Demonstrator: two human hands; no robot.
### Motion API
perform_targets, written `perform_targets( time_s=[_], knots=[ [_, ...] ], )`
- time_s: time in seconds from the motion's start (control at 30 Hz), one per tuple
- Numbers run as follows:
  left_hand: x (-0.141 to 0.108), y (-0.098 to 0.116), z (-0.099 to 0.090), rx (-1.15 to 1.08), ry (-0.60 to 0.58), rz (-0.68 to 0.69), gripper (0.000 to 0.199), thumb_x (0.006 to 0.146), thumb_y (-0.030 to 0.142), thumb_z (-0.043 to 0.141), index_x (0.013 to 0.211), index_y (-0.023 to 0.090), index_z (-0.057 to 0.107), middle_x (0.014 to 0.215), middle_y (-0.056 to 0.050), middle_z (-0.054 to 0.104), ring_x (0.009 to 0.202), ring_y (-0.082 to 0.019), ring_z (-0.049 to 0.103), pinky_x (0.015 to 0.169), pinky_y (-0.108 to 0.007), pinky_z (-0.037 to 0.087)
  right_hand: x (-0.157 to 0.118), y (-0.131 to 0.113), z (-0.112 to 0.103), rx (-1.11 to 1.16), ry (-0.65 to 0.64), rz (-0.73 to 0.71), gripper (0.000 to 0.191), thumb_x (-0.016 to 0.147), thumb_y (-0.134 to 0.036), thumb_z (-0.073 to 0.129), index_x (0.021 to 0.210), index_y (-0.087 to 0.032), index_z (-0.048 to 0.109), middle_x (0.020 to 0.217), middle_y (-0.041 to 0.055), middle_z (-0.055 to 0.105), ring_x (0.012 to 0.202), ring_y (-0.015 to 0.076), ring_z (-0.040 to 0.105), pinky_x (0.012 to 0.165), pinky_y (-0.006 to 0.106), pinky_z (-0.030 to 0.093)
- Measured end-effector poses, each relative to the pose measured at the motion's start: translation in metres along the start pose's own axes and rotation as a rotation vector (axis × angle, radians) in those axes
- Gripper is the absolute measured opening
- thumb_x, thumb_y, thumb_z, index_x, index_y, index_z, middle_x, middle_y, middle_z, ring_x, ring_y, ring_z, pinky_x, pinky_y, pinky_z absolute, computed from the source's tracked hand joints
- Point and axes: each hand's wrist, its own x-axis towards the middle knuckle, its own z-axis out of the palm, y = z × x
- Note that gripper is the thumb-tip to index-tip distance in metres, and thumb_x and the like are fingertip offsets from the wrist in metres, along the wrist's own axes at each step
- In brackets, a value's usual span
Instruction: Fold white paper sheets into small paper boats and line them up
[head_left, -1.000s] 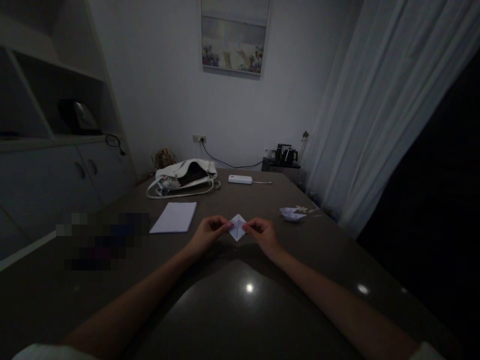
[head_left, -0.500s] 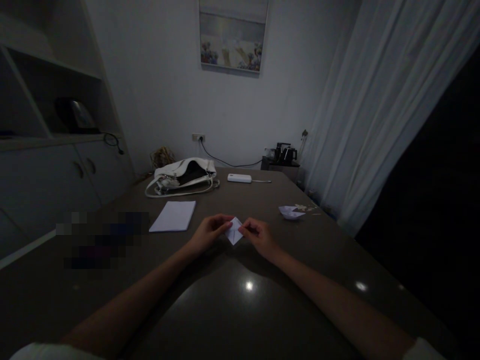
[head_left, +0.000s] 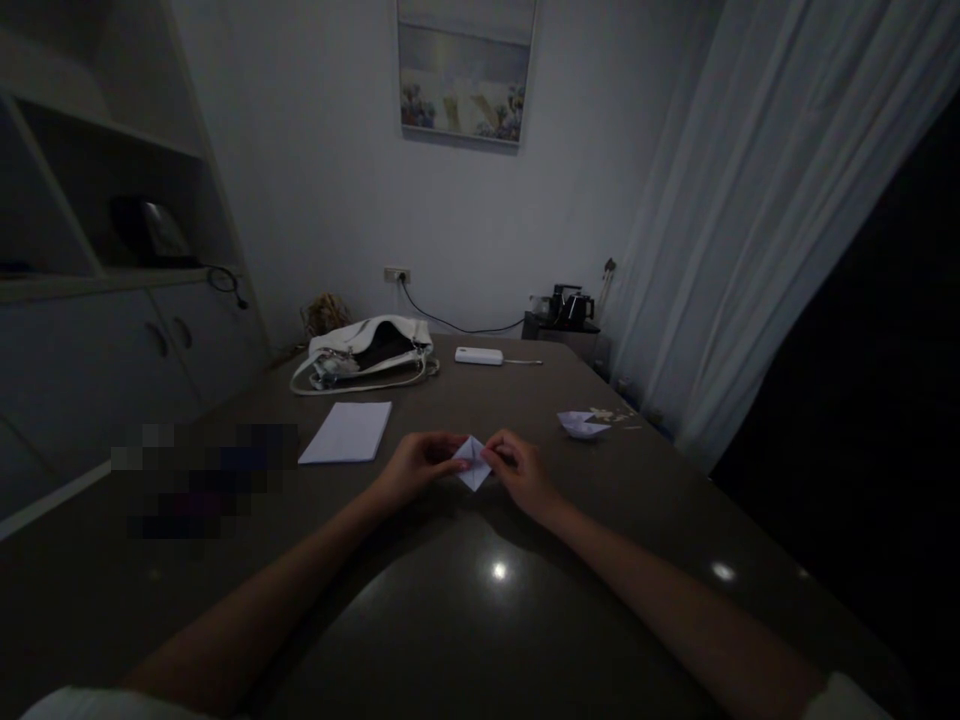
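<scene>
Between my two hands is a small folded white paper (head_left: pixel 474 474), diamond-shaped with a crease down its middle. My left hand (head_left: pixel 418 467) pinches its left corner, thumb on the front and fingers behind. At the right corner, my right hand (head_left: pixel 521 474) grips it between thumb and forefinger. The paper is held just above the dark table (head_left: pixel 480 630). To the right rests a folded paper boat (head_left: pixel 582 426), and a stack of white paper (head_left: pixel 346 433) lies to the left of my left hand.
A white handbag (head_left: pixel 367 350) sits toward the back left. Beside it lies a white power bank (head_left: pixel 478 356) with a short cable. Small pale scraps (head_left: pixel 609 415) are scattered near the right edge. A black kettle (head_left: pixel 576 309) stands on a low cabinet beyond the table.
My left thumb has slid lower on the front of the paper, and my right fingers have shifted slightly upward at its right corner. The surroundings look the same.
</scene>
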Motion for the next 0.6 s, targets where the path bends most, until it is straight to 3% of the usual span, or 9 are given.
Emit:
perform_targets(
  time_s=[0.3,0.6],
  knots=[
    [-0.0027,-0.001,0.0024,0.128,-0.006,0.026,0.038,0.07,0.035,0.067,0.101,0.012,0.067,0.087,-0.008,0.072,0.074,-0.022,0.065,0.064,-0.028,0.05,-0.0017,-0.0034,0.001,0.04,-0.065,0.043,0.023,0.079,-0.037,0.057,0.097,-0.022,0.053,0.059,-0.0026,0.055,0.055,0.013,0.053,0.052,0.022,0.037],
    [-0.0018,-0.0068,0.0029,0.127,-0.07,0.057,0.042,0.07,0.032,0.068,0.108,0.012,0.064,0.103,-0.009,0.068,0.093,-0.026,0.063,0.083,-0.034,0.048,0.0029,0.0005,0.003,0.039,0.037,0.071,0.018,0.074,-0.035,0.063,0.072,-0.017,0.061,0.068,0.0025,0.061,0.062,0.014,0.057,0.056,0.023,0.043]
  ],
)
